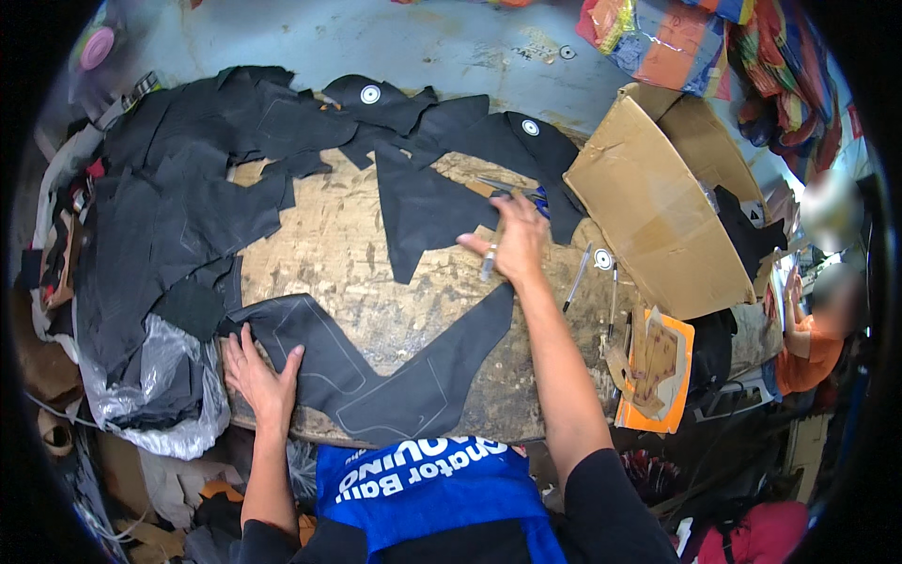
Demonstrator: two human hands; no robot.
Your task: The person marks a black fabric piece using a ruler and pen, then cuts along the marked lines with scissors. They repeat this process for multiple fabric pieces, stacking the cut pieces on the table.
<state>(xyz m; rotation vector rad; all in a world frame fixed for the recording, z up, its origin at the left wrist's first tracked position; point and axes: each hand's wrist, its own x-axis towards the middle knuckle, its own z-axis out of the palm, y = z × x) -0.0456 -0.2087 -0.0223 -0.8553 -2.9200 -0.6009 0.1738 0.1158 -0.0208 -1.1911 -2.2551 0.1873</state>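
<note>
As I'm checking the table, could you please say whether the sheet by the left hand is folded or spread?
Spread: the black sheet lies flat, its wide V shape showing.

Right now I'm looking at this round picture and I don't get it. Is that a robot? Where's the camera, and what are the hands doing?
No robot here! These are a person's own bare hands. The camera sits on the person's head and looks down; its very wide lens bends straight edges.

The left hand is spread at the edge of a black fabric piece with pale outlines. The right hand is by the blue-handled scissors, with a slim pen-like thing at its fingers. I can't tell how firmly it grips either.

On the worn wooden tabletop lie more black fabric pieces and pens. A cardboard box is on the right.
</note>
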